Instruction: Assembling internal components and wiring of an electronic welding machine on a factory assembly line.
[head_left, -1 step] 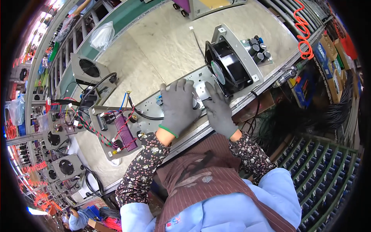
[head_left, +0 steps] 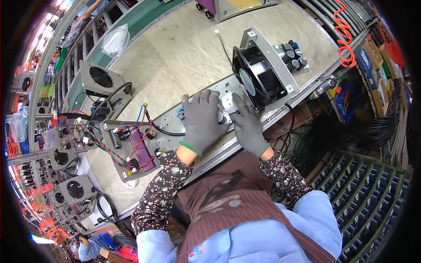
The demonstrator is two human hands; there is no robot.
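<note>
My left hand (head_left: 204, 118), in a grey glove, lies over a circuit board on a long perforated metal chassis (head_left: 169, 141). Its fingers are bent down around the board, which is mostly hidden. A blue component (head_left: 180, 114) shows at one side of the hand, and a round capacitor (head_left: 222, 117) at the other. My gloved right hand (head_left: 249, 125) rests beside it with fingers stretched out and thumb apart, touching near a shiny silver part (head_left: 228, 104). Just beyond stands a black fan (head_left: 258, 74) on the chassis's upright end plate (head_left: 274, 61).
A board with tall capacitors (head_left: 291, 57) lies behind the fan. At left, a wired plate carries a purple heat sink (head_left: 142, 151); another fan unit (head_left: 101, 76) stands farther back. A white plastic bag (head_left: 116, 40) lies at the table's far edge. An orange coiled hose (head_left: 344, 33) hangs at right.
</note>
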